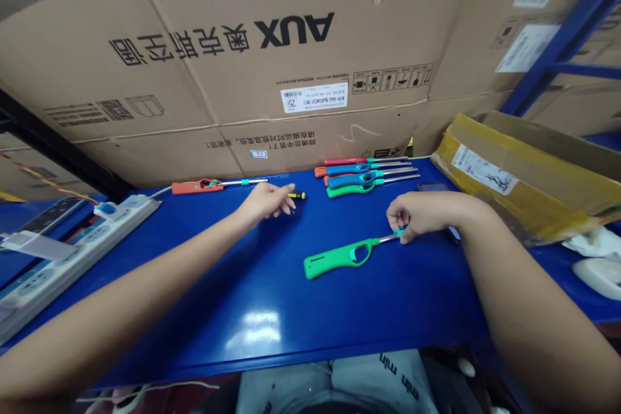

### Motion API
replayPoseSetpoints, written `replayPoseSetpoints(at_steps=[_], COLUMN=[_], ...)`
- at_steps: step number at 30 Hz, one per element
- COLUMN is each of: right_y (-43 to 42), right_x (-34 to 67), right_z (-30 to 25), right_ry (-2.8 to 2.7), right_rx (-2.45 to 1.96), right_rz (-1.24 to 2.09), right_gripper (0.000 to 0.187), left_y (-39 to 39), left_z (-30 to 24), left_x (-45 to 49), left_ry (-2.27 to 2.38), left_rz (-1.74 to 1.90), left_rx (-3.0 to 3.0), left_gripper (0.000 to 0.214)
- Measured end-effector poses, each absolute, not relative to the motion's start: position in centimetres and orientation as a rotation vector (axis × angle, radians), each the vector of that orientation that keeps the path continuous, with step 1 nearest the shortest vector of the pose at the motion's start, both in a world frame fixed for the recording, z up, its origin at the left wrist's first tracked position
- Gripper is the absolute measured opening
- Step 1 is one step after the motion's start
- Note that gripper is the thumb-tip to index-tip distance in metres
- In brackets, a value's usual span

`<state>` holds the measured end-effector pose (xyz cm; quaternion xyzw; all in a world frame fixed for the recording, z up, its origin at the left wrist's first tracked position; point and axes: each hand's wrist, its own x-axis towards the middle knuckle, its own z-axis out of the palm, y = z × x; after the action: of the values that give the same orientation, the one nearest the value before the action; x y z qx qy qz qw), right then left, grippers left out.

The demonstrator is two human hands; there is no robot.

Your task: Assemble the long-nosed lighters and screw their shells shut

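My left hand [268, 201] is closed around a small screwdriver, whose yellow and black handle [297, 195] sticks out to the right past my thumb. My right hand [406, 215] pinches the metal barrel of a green long-necked lighter [338, 259] at its teal band. The lighter's body points left, low over or on the blue table; which of the two I cannot tell. Left of my left hand lies an orange lighter [198, 186] with part of its casing open. Several red, blue and green lighters [353, 180] lie in a bunch behind, between my hands.
A large cardboard box [233, 97] stands along the back of the blue table [213, 310]. A white power strip [77, 249] runs along the left side. At the right are an open box with yellow tape [528, 187], a white object [599, 276] and a dark flat object [433, 187] behind my wrist.
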<state>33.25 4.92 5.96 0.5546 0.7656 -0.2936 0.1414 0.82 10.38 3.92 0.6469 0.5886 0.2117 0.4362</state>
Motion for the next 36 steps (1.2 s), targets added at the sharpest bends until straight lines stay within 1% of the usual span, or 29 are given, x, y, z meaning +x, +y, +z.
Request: replayPoseSetpoints(at_steps=[1, 3, 5, 6, 7, 8, 9, 12, 16, 19, 21, 24, 28, 36], right_y=[4.9, 4.8, 4.6, 4.5, 4.5, 4.4, 4.4, 4.6, 5.0, 5.0, 4.7, 4.1, 3.4, 3.4], right_x=[33.2, 33.0, 32.7, 32.6, 32.4, 32.3, 32.1, 31.3, 30.2, 29.2, 28.4, 27.1, 26.0, 26.4], right_z=[6.0, 6.3, 6.7, 6.9, 7.1, 7.2, 7.2, 6.9, 5.9, 5.2, 4.8, 4.2, 3.6, 3.8], right_ry=[2.228, 2.279, 2.349, 2.391, 2.436, 2.484, 2.531, 2.685, 2.939, 3.121, 3.217, 3.271, 3.282, 3.279], right_rx=[1.593, 1.561, 1.52, 1.505, 1.502, 1.519, 1.552, 1.649, 1.58, 1.51, 1.437, 1.295, 1.128, 1.084], right_rz=[-0.856, -0.87, -0.882, -0.884, -0.875, -0.85, -0.806, -0.607, -0.411, -0.386, -0.424, -0.469, -0.479, -0.577], right_gripper=[0.02, 0.017, 0.016, 0.016, 0.016, 0.017, 0.017, 0.011, 0.007, 0.005, 0.005, 0.006, 0.009, 0.015], left_y=[8.9, 5.9, 3.3, 2.4, 1.7, 1.4, 1.2, 1.5, 1.9, 2.2, 2.3, 2.2, 1.7, 1.5], left_z=[3.8, 3.4, 2.7, 2.3, 2.0, 1.8, 1.7, 1.7, 2.1, 2.2, 2.2, 2.1, 1.9, 1.8], left_x=[0.9, 1.2, 1.2, 1.2, 1.1, 1.0, 0.9, 0.5, 0.1, 0.0, 0.0, 0.1, -0.1, -0.3], left_ry=[1.431, 1.288, 1.04, 1.004, 0.966, 0.955, 0.947, 0.94, 1.052, 1.113, 1.127, 1.14, 1.186, 1.146], left_rz=[0.497, 0.445, 0.34, 0.323, 0.309, 0.329, 0.35, 0.43, 0.552, 0.591, 0.589, 0.586, 0.607, 0.637], left_rx=[1.674, 1.856, 2.389, 2.544, 2.626, 2.663, 2.661, 2.531, 2.087, 1.706, 1.582, 1.588, 1.754, 1.831], left_gripper=[0.045, 0.038, 0.058, 0.057, 0.046, 0.04, 0.035, 0.034, 0.035, 0.042, 0.046, 0.047, 0.045, 0.044])
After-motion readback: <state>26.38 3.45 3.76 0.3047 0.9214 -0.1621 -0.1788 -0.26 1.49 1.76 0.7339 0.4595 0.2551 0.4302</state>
